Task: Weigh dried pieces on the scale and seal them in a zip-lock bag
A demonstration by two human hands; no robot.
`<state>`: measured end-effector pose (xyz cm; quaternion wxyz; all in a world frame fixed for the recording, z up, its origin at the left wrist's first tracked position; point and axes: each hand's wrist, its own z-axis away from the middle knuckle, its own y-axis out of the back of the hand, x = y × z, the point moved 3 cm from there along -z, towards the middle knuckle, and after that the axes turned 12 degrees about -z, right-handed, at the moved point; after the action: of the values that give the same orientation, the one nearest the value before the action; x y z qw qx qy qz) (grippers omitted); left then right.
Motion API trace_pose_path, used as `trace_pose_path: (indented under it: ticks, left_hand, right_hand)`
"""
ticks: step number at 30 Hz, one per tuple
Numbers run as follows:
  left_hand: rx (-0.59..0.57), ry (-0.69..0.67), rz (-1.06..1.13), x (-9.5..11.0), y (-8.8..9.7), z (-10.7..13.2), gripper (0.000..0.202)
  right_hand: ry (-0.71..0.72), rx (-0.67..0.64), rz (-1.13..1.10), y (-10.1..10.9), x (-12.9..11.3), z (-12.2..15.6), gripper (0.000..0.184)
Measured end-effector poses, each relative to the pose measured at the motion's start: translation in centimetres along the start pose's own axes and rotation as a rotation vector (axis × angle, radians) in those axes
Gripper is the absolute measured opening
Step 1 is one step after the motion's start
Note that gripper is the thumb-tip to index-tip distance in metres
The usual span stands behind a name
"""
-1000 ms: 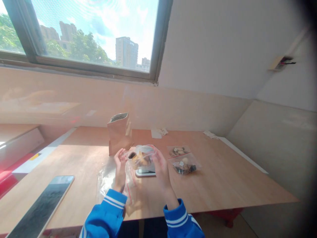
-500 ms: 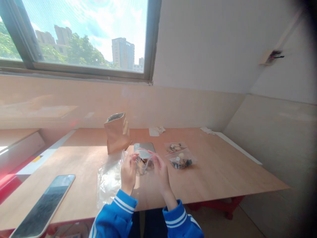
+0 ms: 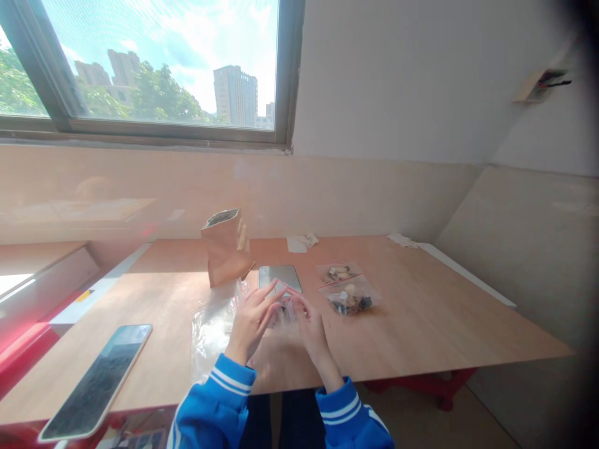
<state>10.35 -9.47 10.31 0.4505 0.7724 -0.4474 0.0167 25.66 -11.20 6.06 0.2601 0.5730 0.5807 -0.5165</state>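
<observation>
Between my hands is a small clear zip-lock bag (image 3: 285, 317) with a red strip along its mouth and some pieces inside, hard to make out. My right hand (image 3: 311, 327) pinches the bag's right edge near the strip. My left hand (image 3: 253, 319) lies over the bag's left side, fingers stretched out and apart from the thumb, close to the mouth. Just behind the bag lies a flat grey-topped scale-like device (image 3: 281, 274), partly covered by my fingers. Left of my left hand, empty-looking clear plastic bags (image 3: 210, 333) lie on the table.
Two filled zip-lock bags (image 3: 353, 298) lie to the right, overlapping. A brown paper pouch (image 3: 228, 249) stands open at the back left. A phone (image 3: 100, 380) rests at the table's left front. White paper scraps (image 3: 299, 242) lie along the back edge of the wooden table (image 3: 421, 324).
My left hand has let its grip on the bag's left edge go and stretched its fingers rightward over the mouth. My right hand still pinches the bag. The view has shifted slightly.
</observation>
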Motion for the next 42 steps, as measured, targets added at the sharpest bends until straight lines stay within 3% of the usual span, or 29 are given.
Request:
trace_pose_path:
  ticks: [1, 4, 6, 11, 13, 16, 19, 26, 30, 42]
  left_hand:
    - [0.036, 0.051, 0.053, -0.1, -0.3, 0.2, 0.040]
    - [0.255, 0.382, 0.188, -1.6, -0.7, 1.0, 0.046]
    - [0.312, 0.539, 0.265, -2.5, -1.0, 1.5, 0.050]
    - [0.079, 0.510, 0.371, -2.9, -2.8, 1.6, 0.046]
    - [0.135, 0.569, 0.365, -3.2, -3.1, 1.8, 0.046]
    - [0.242, 0.697, 0.419, -4.2, -3.8, 2.3, 0.051]
    - [0.251, 0.760, 0.457, -5.2, -4.5, 2.7, 0.053]
    - [0.225, 0.769, 0.407, -6.1, -5.4, 3.2, 0.056]
    - [0.222, 0.690, 0.392, -5.8, -5.5, 3.1, 0.044]
    - [0.265, 0.755, 0.642, -6.2, -6.0, 3.5, 0.043]
  right_hand:
    - [0.003, 0.013, 0.008, 0.2, 0.2, -0.1, 0.044]
    - [0.042, 0.160, 0.065, 1.5, 0.7, -0.3, 0.046]
    - [0.059, 0.223, 0.098, 2.2, 1.2, -0.4, 0.048]
    - [0.003, 0.093, 0.027, 2.0, 3.3, -0.5, 0.046]
    - [0.005, 0.113, 0.031, 2.2, 3.9, -0.5, 0.046]
    - [0.018, 0.258, 0.089, 3.2, 4.5, -0.5, 0.046]
    - [0.030, 0.291, 0.151, 4.0, 4.8, -0.6, 0.043]
    - [0.057, 0.314, 0.217, 4.3, 5.4, -0.3, 0.038]
    - [0.045, 0.351, 0.192, 4.4, 5.4, -0.3, 0.041]
    - [0.044, 0.391, 0.180, 4.6, 4.8, -0.2, 0.047]
